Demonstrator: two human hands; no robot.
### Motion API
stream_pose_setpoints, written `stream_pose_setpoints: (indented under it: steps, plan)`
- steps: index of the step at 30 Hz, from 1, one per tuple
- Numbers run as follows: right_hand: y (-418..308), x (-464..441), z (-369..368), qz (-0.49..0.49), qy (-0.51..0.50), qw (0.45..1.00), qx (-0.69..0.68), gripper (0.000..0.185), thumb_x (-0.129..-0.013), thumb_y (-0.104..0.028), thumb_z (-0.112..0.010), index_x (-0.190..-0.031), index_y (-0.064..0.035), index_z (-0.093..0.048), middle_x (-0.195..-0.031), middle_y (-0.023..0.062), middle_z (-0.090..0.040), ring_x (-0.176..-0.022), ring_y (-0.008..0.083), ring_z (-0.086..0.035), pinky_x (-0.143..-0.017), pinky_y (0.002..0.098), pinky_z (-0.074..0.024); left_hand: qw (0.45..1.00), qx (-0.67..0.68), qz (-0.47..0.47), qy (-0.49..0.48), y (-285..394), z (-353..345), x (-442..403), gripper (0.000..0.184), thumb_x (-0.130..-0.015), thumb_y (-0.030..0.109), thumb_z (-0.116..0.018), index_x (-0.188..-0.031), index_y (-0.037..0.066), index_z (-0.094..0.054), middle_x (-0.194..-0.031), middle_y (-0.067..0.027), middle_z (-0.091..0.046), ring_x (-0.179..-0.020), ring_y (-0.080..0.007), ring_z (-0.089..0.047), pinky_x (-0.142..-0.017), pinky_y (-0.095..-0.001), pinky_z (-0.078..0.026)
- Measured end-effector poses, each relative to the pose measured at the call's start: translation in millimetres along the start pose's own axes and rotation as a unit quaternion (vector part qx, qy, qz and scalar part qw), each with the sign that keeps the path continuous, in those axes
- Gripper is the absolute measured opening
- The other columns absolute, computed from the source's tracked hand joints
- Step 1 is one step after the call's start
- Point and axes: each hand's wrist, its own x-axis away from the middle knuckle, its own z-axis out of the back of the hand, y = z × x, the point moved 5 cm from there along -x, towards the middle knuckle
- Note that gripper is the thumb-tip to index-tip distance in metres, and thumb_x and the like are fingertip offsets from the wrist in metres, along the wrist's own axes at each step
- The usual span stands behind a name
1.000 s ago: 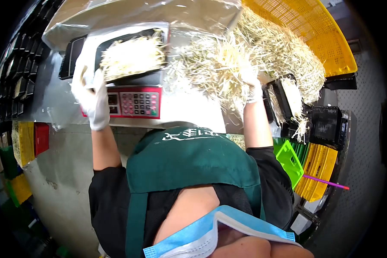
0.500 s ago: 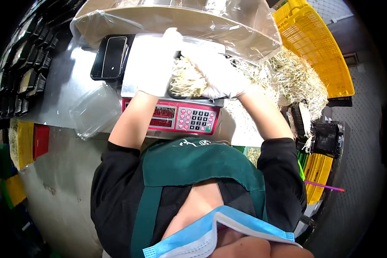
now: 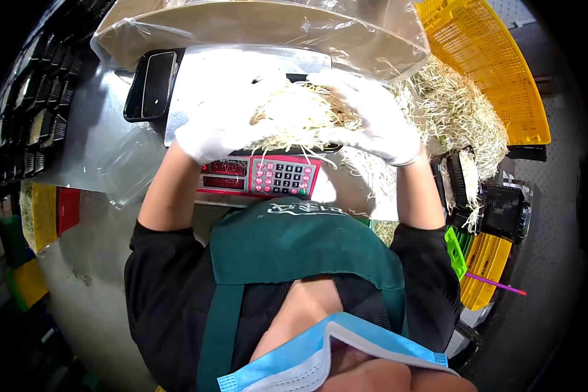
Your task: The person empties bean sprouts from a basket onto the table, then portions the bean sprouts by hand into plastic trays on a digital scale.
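Note:
Both my hands wear white gloves and sit on either side of a heap of pale bean sprouts [image 3: 300,110]. My left hand [image 3: 225,124] curves round the heap's left side, thumb toward me. From the right, my right hand [image 3: 380,124] cups the sprouts with its fingers at the far side and thumb at the near side. Dark edges of a black tray [image 3: 296,77] show beneath the sprouts; most of it is hidden. The tray rests over the silver pan of a red digital scale [image 3: 260,176]. Loose sprouts hang over the near edge.
A large sprout pile [image 3: 460,111] lies to the right, beside a yellow crate [image 3: 490,65]. A plastic-lined box [image 3: 261,26] stands behind the scale. At left are a phone in a black tray [image 3: 132,98], clear lids [image 3: 130,166] and stacked black trays [image 3: 42,91].
My right hand has moved right and my left hand slightly left, so the gap between them is wider. More of the sprout heap shows between them.

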Motion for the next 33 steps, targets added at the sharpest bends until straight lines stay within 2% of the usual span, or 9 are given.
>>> stream_pose_setpoints:
  steps: [7, 10, 12, 15, 21, 23, 27, 30, 33]
  plan:
    - [6.0, 45.8, 11.5, -0.102, 0.128, 0.970, -0.177, 0.056, -0.079, -0.023, -0.068, -0.129, -0.0051, -0.049, -0.130, 0.0150, -0.052, -0.119, 0.0287, -0.051, -0.100, 0.0373, -0.0395, 0.884, 0.159, 0.149, 0.413, -4.8, 69.6, 105.7, 0.039, -0.095, 0.002, -0.038, -0.133, -0.001, -0.041, -0.134, -0.0150, -0.047, -0.123, -0.0216, -0.046, -0.102, -0.0329, -0.038]
    - [-31.2, 25.4, -12.3, 0.014, 0.053, 0.998, 0.038, 0.058, -0.082, -0.027, -0.066, -0.130, -0.0013, -0.046, -0.132, 0.0173, -0.049, -0.125, 0.0322, -0.045, -0.105, 0.0431, -0.0326, 0.849, 0.169, 0.119, 0.486, -0.6, 72.5, 122.8, 0.038, -0.095, 0.001, -0.036, -0.133, -0.003, -0.041, -0.128, -0.0148, -0.052, -0.120, -0.0208, -0.048, -0.102, -0.0319, -0.038]
    - [-55.8, 5.6, -37.2, 0.069, 0.006, 0.990, 0.126, 0.058, -0.085, -0.031, -0.060, -0.132, -0.0011, -0.043, -0.133, 0.0160, -0.047, -0.124, 0.0332, -0.044, -0.109, 0.0434, -0.0251, 0.867, -0.331, 0.053, 0.368, 13.1, 24.2, 114.4, 0.038, -0.085, -0.002, -0.052, -0.123, -0.002, -0.052, -0.121, -0.0168, -0.057, -0.100, -0.0237, -0.060, -0.091, -0.0336, -0.046]
    - [-37.0, -9.1, -57.4, 0.075, -0.017, 0.985, 0.157, 0.052, -0.084, -0.027, -0.056, -0.130, -0.0046, -0.046, -0.134, 0.0156, -0.046, -0.129, 0.0295, -0.037, -0.108, 0.0458, -0.0233, 0.927, -0.110, -0.118, 0.340, 81.1, -28.2, 36.0, 0.024, -0.082, 0.013, -0.059, -0.102, -0.001, -0.060, -0.110, -0.0172, -0.061, -0.106, -0.0328, -0.057, -0.096, -0.0417, -0.042]
    - [-12.5, -18.5, -63.3, 0.086, -0.024, 0.989, 0.120, 0.056, -0.084, -0.036, -0.055, -0.128, -0.0027, -0.045, -0.127, 0.0203, -0.049, -0.121, 0.0337, -0.044, -0.105, 0.0490, -0.0258, 0.949, -0.269, -0.018, 0.163, 16.1, -30.8, -0.6, 0.065, -0.081, 0.035, -0.064, -0.131, 0.001, -0.043, -0.132, -0.0191, -0.046, -0.125, -0.0369, -0.040, -0.105, -0.0462, -0.030]
    - [-7.6, -17.0, -49.7, 0.079, -0.016, 0.986, 0.145, 0.064, -0.083, -0.041, -0.059, -0.132, -0.0039, -0.042, -0.126, 0.0200, -0.050, -0.121, 0.0333, -0.045, -0.105, 0.0456, -0.0277, 0.999, 0.024, 0.015, 0.044, -4.7, -21.9, 2.1, 0.060, -0.083, 0.033, -0.064, -0.130, 0.001, -0.045, -0.130, -0.0194, -0.048, -0.121, -0.0357, -0.043, -0.104, -0.0463, -0.031]
    - [12.2, 1.7, -22.2, 0.010, -0.064, 0.979, 0.193, 0.071, -0.079, -0.039, -0.067, -0.135, -0.0049, -0.040, -0.134, 0.0176, -0.045, -0.125, 0.0298, -0.043, -0.107, 0.0405, -0.0294, 0.978, -0.190, -0.051, 0.073, 6.8, -27.2, 5.3, 0.051, -0.083, 0.034, -0.060, -0.123, 0.003, -0.054, -0.128, -0.0157, -0.051, -0.120, -0.0349, -0.043, -0.101, -0.0483, -0.030]
    - [23.9, 18.5, -22.8, -0.063, -0.041, 0.968, -0.241, 0.063, -0.079, -0.019, -0.071, -0.134, -0.0079, -0.045, -0.131, 0.0120, -0.050, -0.122, 0.0215, -0.047, -0.103, 0.0356, -0.0360, 0.965, -0.218, -0.069, 0.128, 10.1, -20.7, 3.7, 0.051, -0.081, 0.031, -0.064, -0.123, 0.003, -0.055, -0.122, -0.0160, -0.055, -0.110, -0.0336, -0.051, -0.094, -0.0462, -0.038]
    - [28.4, 26.0, -26.3, -0.157, -0.036, 0.969, -0.185, 0.048, -0.084, -0.014, -0.063, -0.130, -0.0071, -0.050, -0.117, 0.0111, -0.061, -0.105, 0.0219, -0.058, -0.094, 0.0319, -0.0449, 0.976, -0.154, -0.081, 0.134, 5.7, -20.9, 1.7, 0.052, -0.078, 0.025, -0.071, -0.122, 0.002, -0.055, -0.119, -0.0149, -0.059, -0.105, -0.0292, -0.057, -0.093, -0.0380, -0.042]
